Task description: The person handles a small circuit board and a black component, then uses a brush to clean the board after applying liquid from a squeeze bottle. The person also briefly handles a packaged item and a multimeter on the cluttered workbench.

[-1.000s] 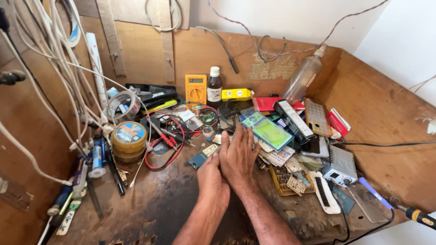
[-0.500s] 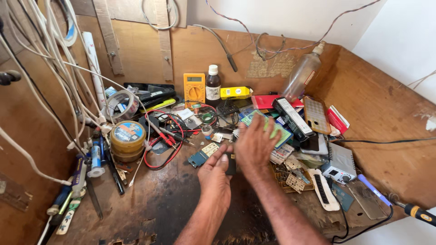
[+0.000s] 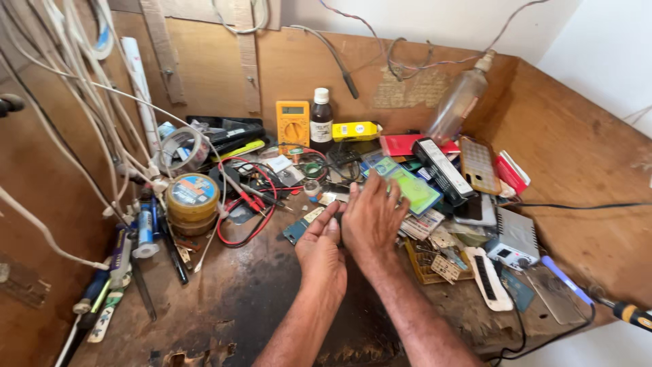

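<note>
Both hands meet near the middle of a cluttered wooden worktop [image 3: 224,306], just in front of the yellow multimeter [image 3: 293,123] that leans against the back wall. The left hand [image 3: 320,250] lies palm up, its fingers [image 3: 319,221] loosely spread and curled a little, with nothing seen in them. The right hand [image 3: 371,216] lies palm down, touching the left hand along its edge, fingers [image 3: 360,187] stretched flat and close together. A small dark thing shows in the gap between the two hands; what it is, and whether either hand grips it, cannot be told.

The right fingertips rest on the near edge of a green circuit board [image 3: 415,189], which sits to the right of the multimeter and closer to the person. A small blue board [image 3: 297,231] lies just beside the left thumb, below the multimeter. Directly right of the multimeter stands a dark brown bottle with a white cap [image 3: 321,121], and past it lies a yellow box [image 3: 354,130]. Below and left of the multimeter, red test leads [image 3: 252,204] loop over the worktop, and further left sits a stack of round tins [image 3: 193,202]. Far to the right of the multimeter, a clear plastic bottle [image 3: 457,103] leans in the corner, and a white remote [image 3: 487,278] lies near the front edge.
</note>
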